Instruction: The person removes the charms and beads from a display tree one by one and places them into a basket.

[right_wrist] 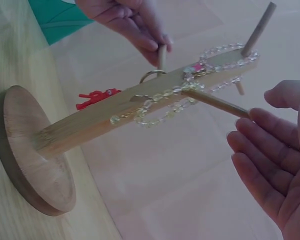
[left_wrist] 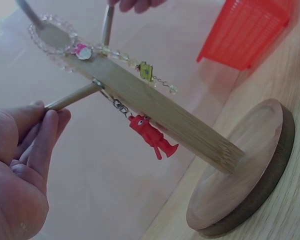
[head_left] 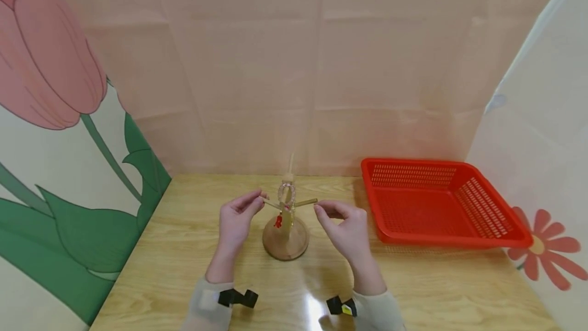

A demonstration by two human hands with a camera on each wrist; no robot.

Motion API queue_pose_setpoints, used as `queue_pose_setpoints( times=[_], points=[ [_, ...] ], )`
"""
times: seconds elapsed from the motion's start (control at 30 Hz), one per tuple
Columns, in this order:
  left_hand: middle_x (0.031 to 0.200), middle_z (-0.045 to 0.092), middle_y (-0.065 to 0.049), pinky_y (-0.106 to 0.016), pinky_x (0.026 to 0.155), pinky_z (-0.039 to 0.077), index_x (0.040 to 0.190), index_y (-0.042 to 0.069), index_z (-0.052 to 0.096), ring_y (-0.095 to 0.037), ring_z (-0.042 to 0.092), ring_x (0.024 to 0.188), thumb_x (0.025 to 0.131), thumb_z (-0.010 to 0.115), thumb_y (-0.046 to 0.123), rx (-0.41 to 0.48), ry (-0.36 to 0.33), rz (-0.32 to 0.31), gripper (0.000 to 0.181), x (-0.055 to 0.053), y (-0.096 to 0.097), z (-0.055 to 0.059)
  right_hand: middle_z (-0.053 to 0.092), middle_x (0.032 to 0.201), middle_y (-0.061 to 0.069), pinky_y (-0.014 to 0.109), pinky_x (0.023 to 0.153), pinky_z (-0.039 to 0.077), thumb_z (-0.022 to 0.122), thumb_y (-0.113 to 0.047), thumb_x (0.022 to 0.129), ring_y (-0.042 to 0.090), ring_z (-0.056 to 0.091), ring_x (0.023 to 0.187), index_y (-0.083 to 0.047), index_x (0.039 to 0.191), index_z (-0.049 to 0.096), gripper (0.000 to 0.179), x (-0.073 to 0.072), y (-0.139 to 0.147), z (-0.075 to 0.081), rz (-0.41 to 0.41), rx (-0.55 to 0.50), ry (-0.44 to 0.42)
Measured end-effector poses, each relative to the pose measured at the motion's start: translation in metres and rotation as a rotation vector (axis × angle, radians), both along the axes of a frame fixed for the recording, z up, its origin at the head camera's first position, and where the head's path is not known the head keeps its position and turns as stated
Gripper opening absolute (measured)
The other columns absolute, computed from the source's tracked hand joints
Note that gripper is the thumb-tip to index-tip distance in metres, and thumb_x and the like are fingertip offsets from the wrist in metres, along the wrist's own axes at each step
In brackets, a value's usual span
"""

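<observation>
A wooden stand with a round base (head_left: 286, 249), an upright post (left_wrist: 175, 117) and several thin pegs is on the table between the hands. My left hand (head_left: 235, 221) pinches the end of the left peg (left_wrist: 76, 96) between thumb and fingers. On that peg hangs a red figure keychain (left_wrist: 151, 136) by its metal ring. My right hand (head_left: 350, 226) has its fingers extended and thumb apart, a fingertip at the tip of the right peg (right_wrist: 217, 104). A yellowish clear bead bracelet (right_wrist: 162, 95) hangs there. Around the post's top is a pinkish bead bracelet (left_wrist: 32, 37) with a pink-and-white charm (left_wrist: 83, 51).
A red plastic basket (head_left: 413, 208) stands on the table (head_left: 184, 249) to the right. Behind the table hangs a plain pinkish cloth (head_left: 257, 65). Printed flower panels flank both sides. Dark straps (head_left: 238, 298) with small cubes are on both wrists.
</observation>
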State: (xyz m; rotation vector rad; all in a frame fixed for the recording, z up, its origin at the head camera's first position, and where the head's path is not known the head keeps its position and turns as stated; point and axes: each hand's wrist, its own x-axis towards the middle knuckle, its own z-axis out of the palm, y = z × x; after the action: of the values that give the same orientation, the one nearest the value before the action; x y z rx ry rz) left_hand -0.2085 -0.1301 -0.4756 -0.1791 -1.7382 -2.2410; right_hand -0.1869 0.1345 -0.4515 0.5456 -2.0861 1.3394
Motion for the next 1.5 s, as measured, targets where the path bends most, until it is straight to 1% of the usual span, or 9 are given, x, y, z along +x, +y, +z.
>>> queue_pose_setpoints(
  times=[0.17, 0.33, 0.57, 0.77, 0.97, 1.1, 1.2, 1.37, 1.5],
  points=[
    [0.116, 0.073, -0.034, -0.037, 0.092, 0.064, 0.118, -0.009, 0.076, -0.027, 0.078, 0.103, 0.097, 0.076, -0.004, 0.009, -0.001, 0.006, 0.021, 0.001, 0.000, -0.001, 0.081, 0.091, -0.001, 0.045, 0.071, 0.068, 0.087, -0.007, 0.090, 0.012, 0.077, 0.078, -0.008, 0.097, 0.084, 0.008, -0.002, -0.004, -0.003, 0.021, 0.005, -0.054],
    [0.113, 0.074, -0.034, -0.037, 0.091, 0.065, 0.115, -0.010, 0.077, -0.021, 0.079, 0.097, 0.094, 0.079, -0.006, 0.024, 0.000, 0.023, 0.021, 0.001, 0.000, 0.000, 0.082, 0.092, -0.001, 0.036, 0.073, 0.068, 0.088, -0.009, 0.090, 0.012, 0.077, 0.079, -0.007, 0.099, 0.084, 0.010, -0.006, -0.006, -0.006, 0.020, 0.017, -0.066],
    [0.103, 0.081, -0.017, -0.035, 0.087, 0.066, 0.111, -0.013, 0.076, -0.017, 0.080, 0.092, 0.090, 0.080, -0.012, 0.024, 0.008, 0.088, 0.021, 0.000, 0.005, -0.003, 0.082, 0.093, 0.001, 0.042, 0.072, 0.068, 0.088, -0.008, 0.090, 0.017, 0.078, 0.079, -0.004, 0.101, 0.084, 0.012, -0.006, -0.008, -0.009, 0.013, 0.006, -0.084],
    [0.098, 0.081, -0.012, -0.033, 0.083, 0.066, 0.106, -0.013, 0.078, -0.012, 0.079, 0.088, 0.088, 0.082, -0.013, 0.016, 0.039, 0.149, 0.019, -0.001, 0.010, -0.004, 0.082, 0.094, 0.001, 0.041, 0.073, 0.068, 0.087, -0.007, 0.091, 0.016, 0.078, 0.080, -0.006, 0.102, 0.084, 0.012, -0.007, -0.008, -0.011, 0.023, 0.029, -0.101],
    [0.099, 0.081, -0.016, -0.033, 0.084, 0.066, 0.106, -0.011, 0.079, -0.015, 0.080, 0.090, 0.088, 0.084, -0.009, 0.013, 0.040, 0.167, 0.020, 0.000, 0.013, -0.005, 0.082, 0.094, 0.002, 0.045, 0.074, 0.068, 0.087, -0.006, 0.090, 0.018, 0.078, 0.081, -0.006, 0.103, 0.084, 0.013, -0.007, -0.011, -0.011, 0.037, 0.017, -0.127],
    [0.098, 0.080, -0.017, -0.033, 0.084, 0.066, 0.105, -0.011, 0.079, -0.016, 0.080, 0.089, 0.087, 0.085, -0.008, 0.018, 0.040, 0.179, 0.019, 0.000, 0.013, -0.005, 0.082, 0.094, 0.000, 0.044, 0.076, 0.068, 0.087, -0.007, 0.090, 0.018, 0.078, 0.082, -0.007, 0.103, 0.085, 0.012, -0.007, -0.018, -0.013, 0.053, 0.003, -0.165],
    [0.098, 0.081, -0.017, -0.034, 0.084, 0.066, 0.105, -0.010, 0.080, -0.017, 0.080, 0.089, 0.087, 0.087, -0.006, 0.016, 0.052, 0.178, 0.020, 0.000, 0.014, -0.005, 0.082, 0.094, 0.000, 0.043, 0.077, 0.068, 0.087, -0.007, 0.091, 0.017, 0.078, 0.083, -0.007, 0.103, 0.085, 0.013, -0.009, -0.024, -0.017, 0.055, -0.003, -0.180],
    [0.099, 0.081, -0.015, -0.035, 0.085, 0.066, 0.104, -0.009, 0.080, -0.021, 0.080, 0.091, 0.087, 0.088, -0.003, 0.023, 0.054, 0.165, 0.020, 0.001, 0.014, -0.005, 0.082, 0.096, 0.003, 0.052, 0.079, 0.067, 0.087, -0.004, 0.090, 0.019, 0.079, 0.084, -0.006, 0.103, 0.084, 0.013, -0.010, -0.033, -0.026, 0.049, -0.027, -0.178],
    [0.099, 0.081, -0.015, -0.037, 0.085, 0.066, 0.105, -0.009, 0.080, -0.024, 0.080, 0.092, 0.087, 0.088, -0.003, 0.023, 0.046, 0.149, 0.021, 0.001, 0.014, -0.006, 0.082, 0.095, 0.004, 0.048, 0.078, 0.068, 0.087, -0.004, 0.090, 0.019, 0.079, 0.083, -0.005, 0.102, 0.085, 0.013, -0.009, -0.039, -0.028, 0.043, -0.042, -0.177]
  ],
)
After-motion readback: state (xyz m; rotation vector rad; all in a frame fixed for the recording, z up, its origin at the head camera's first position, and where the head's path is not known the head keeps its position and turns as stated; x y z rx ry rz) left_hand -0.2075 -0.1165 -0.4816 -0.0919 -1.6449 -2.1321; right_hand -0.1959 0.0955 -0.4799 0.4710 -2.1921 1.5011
